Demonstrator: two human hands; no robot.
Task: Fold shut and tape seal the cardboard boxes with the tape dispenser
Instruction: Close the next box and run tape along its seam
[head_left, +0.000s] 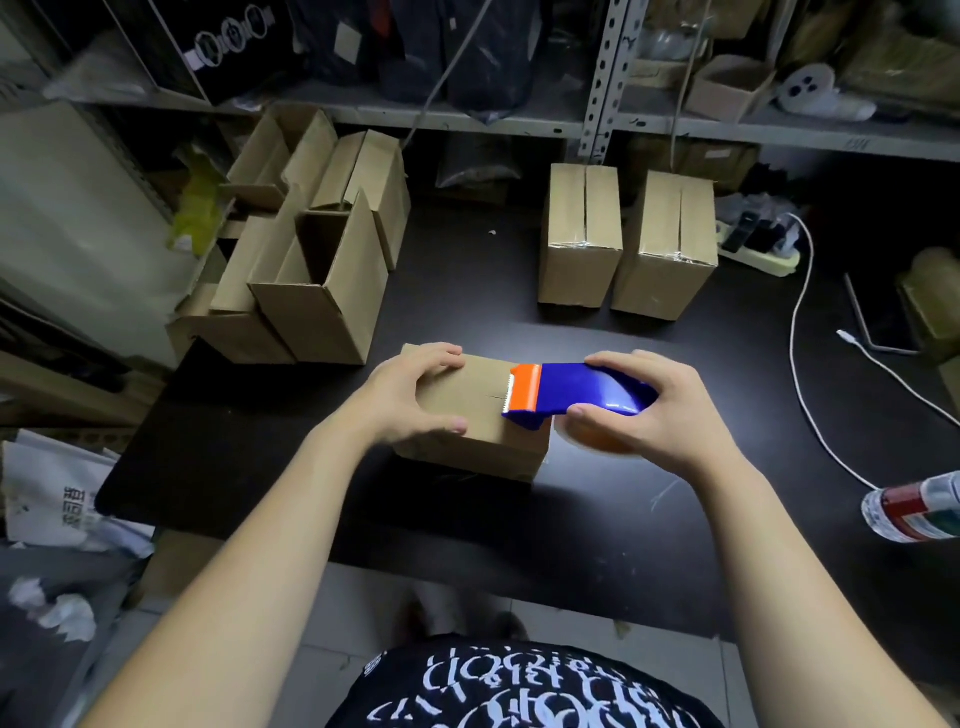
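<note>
**One cardboard box (467, 415) under the tape dispenser (576, 389)**

The small brown box sits in the middle of the black table (571, 530), close to the person. Its top flaps are folded down flat, and a thin line shows where they meet.

The left hand (410, 395) holds the left end of the box. Its fingers curl over the far edge, and the thumb lies along the near edge.

The right hand (649, 410) grips the blue tape dispenser. The fingers wrap over the top of it, and the thumb presses on the near side. The dispenser lies over the right end of the box. Its orange front end (524, 387) with the little teeth rests on the box top, right by the line between the flaps. An orange tape roll (597, 444) peeks out under the hand, just past the right side of the box.

Two closed boxes (579, 239) (667, 244) stand side by side at the back of the table, with shiny tape along their edges. A bunch of open boxes (322, 280) sits at the back left, with the flaps sticking up.

A white cable (800, 332) runs across the right side of the table from a power strip (758, 254). A plastic bottle (914, 512) lies at the right edge. Metal shelves (467, 117) full of stuff stand behind the table. Crumpled paper (52, 608) lies low on the left.
</note>
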